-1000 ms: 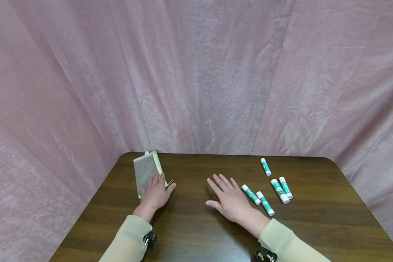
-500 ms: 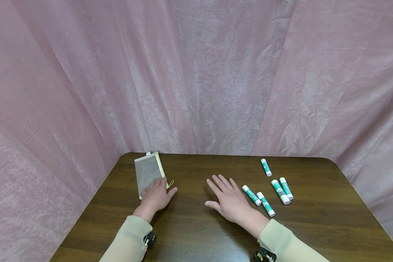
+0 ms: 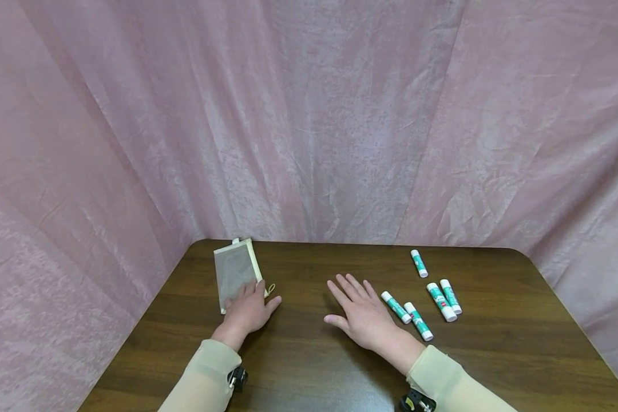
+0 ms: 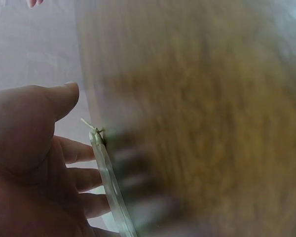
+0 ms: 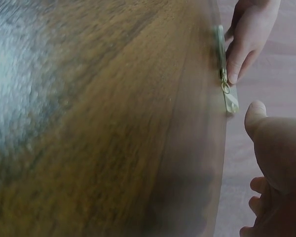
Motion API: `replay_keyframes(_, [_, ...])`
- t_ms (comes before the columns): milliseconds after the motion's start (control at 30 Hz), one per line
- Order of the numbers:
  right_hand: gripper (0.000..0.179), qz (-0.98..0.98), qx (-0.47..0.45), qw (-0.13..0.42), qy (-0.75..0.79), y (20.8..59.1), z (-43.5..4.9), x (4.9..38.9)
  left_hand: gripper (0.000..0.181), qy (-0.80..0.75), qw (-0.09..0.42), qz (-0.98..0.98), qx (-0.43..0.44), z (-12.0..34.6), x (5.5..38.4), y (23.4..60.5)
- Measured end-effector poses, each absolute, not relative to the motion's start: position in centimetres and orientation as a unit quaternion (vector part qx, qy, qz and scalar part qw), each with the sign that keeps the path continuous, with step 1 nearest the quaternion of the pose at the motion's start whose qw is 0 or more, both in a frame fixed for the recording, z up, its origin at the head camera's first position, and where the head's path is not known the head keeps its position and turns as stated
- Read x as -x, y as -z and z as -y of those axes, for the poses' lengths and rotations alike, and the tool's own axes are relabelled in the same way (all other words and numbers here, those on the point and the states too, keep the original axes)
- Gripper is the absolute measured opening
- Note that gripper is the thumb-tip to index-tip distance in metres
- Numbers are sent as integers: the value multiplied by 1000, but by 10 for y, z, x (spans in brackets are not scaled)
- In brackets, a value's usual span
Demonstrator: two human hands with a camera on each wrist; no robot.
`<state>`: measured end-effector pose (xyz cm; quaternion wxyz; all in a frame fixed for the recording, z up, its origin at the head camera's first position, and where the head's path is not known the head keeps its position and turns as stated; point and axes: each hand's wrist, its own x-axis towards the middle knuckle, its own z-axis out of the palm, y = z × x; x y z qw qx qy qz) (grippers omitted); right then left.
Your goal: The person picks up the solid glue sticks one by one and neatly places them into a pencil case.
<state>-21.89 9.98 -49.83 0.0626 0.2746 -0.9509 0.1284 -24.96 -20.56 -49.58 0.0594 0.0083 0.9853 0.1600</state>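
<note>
A grey mesh zip pouch [image 3: 233, 269] with cream edging lies at the back left of the table. My left hand [image 3: 245, 313] rests its fingers, extended, on the near part of this pouch, thumb spread to the right; in the left wrist view the fingers reach the pouch's edge [image 4: 113, 190]. A small cord loop [image 3: 270, 288] sticks out at the pouch's right side. My right hand [image 3: 365, 320], fingers straight and spread, is palm down over the middle of the table and holds nothing. Nearest to it lie two green-and-white glue sticks [image 3: 396, 307].
More glue sticks lie further right, among them a thicker one [image 3: 441, 301] beside a thinner one [image 3: 451, 296]. A lone glue stick [image 3: 419, 264] lies near the back edge. Behind the brown wooden table [image 3: 309, 366] hangs a pink curtain [image 3: 309, 126].
My left hand and the pouch beneath it have shifted slightly to the right and a little nearer. The right hand stays nearly still, and the glue sticks keep their places.
</note>
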Motion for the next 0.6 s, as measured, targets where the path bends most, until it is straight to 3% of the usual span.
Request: replay_keyframes(600, [79,956,-256,56,-128,499,-110,218,77,-148,69,-986,-21,192,245,494])
